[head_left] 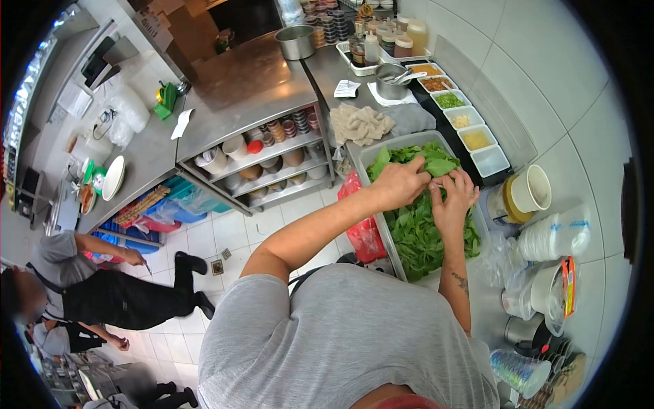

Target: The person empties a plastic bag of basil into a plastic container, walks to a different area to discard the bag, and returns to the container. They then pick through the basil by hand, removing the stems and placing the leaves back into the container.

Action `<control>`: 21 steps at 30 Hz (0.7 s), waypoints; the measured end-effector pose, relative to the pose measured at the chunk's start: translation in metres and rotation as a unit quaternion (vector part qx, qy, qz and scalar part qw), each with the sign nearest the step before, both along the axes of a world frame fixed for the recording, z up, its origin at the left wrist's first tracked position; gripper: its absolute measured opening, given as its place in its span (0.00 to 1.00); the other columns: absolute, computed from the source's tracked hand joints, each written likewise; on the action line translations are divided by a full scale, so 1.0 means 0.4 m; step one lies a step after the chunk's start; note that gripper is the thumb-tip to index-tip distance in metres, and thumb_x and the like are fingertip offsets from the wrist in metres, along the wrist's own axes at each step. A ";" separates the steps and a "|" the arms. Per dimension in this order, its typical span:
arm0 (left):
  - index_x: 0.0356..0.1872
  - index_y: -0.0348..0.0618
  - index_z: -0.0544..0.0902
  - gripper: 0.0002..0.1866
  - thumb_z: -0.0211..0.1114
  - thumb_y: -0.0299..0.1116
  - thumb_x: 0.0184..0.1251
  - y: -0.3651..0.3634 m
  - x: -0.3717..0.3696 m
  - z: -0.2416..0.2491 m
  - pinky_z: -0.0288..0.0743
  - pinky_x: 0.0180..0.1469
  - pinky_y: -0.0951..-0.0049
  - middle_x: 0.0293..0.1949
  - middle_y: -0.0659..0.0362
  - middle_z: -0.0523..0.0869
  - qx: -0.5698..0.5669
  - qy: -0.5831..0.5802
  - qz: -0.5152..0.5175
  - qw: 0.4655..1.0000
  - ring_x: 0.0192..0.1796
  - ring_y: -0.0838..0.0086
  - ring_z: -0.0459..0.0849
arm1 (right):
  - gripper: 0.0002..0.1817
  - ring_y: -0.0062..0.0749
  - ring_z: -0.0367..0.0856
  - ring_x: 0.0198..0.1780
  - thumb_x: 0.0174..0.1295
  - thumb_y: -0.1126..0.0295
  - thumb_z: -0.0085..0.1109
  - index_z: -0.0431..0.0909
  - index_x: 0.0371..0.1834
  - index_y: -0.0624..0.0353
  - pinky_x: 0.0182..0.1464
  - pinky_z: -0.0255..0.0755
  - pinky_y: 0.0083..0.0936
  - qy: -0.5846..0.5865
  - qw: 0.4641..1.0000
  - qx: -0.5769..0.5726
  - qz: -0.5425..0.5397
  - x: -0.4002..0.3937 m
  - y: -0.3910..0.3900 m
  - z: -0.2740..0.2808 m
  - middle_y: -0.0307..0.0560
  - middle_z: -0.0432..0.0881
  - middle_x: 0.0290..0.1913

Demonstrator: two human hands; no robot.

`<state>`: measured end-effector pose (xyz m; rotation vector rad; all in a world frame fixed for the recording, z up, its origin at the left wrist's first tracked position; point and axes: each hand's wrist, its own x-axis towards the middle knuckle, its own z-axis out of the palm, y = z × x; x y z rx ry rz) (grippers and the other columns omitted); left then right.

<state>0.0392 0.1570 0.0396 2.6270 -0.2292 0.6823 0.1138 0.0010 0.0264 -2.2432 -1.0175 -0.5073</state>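
Observation:
Both hands meet over a translucent plastic tub [398,255] heaped with loose green leaves [422,242] that look like basil. My left hand [403,183] comes in from the left, its fingers pinched on a leafy sprig [439,163] above the far part of the heap. Close beside it, my right hand [452,202] has its fingers closed at the lower end of the same sprig; a ring shows on one finger. The exact contact between fingertips and stem is partly hidden.
Folded cloths [360,124] lie behind the tub, near a steel pot [394,87]. White containers of toppings [475,140] line the wall side. Stacked bowls and lids [555,233] stand at right. A red plastic bag [361,225] hangs at left. A co-worker [102,293] stands far left.

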 end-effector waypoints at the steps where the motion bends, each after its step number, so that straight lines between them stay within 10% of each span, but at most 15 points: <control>1: 0.40 0.44 0.81 0.09 0.65 0.30 0.58 -0.002 0.000 -0.001 0.76 0.32 0.57 0.37 0.52 0.74 -0.005 -0.014 0.004 1.000 0.31 0.54 0.81 | 0.09 0.40 0.61 0.68 0.62 0.58 0.59 0.80 0.34 0.49 0.66 0.35 0.66 -0.004 1.000 0.001 -0.003 0.000 0.003 0.000 0.36 0.75 0.53; 13: 0.33 0.48 0.84 0.07 0.68 0.30 0.52 0.021 0.000 -0.016 0.74 0.36 0.61 0.36 0.55 0.74 -0.156 0.040 0.018 0.987 0.36 0.59 0.80 | 0.04 0.41 0.57 0.72 0.59 0.63 0.62 0.82 0.33 0.47 0.65 0.28 0.72 -0.050 0.997 -0.066 0.005 -0.020 0.004 0.032 0.36 0.75 0.57; 21: 0.30 0.47 0.84 0.06 0.69 0.30 0.48 0.025 0.007 -0.020 0.74 0.37 0.63 0.37 0.56 0.72 -0.183 0.036 0.031 0.982 0.37 0.60 0.79 | 0.03 0.37 0.72 0.55 0.54 0.69 0.63 0.80 0.28 0.52 0.69 0.31 0.68 -0.056 0.994 -0.079 0.056 -0.022 0.022 0.061 0.37 0.80 0.36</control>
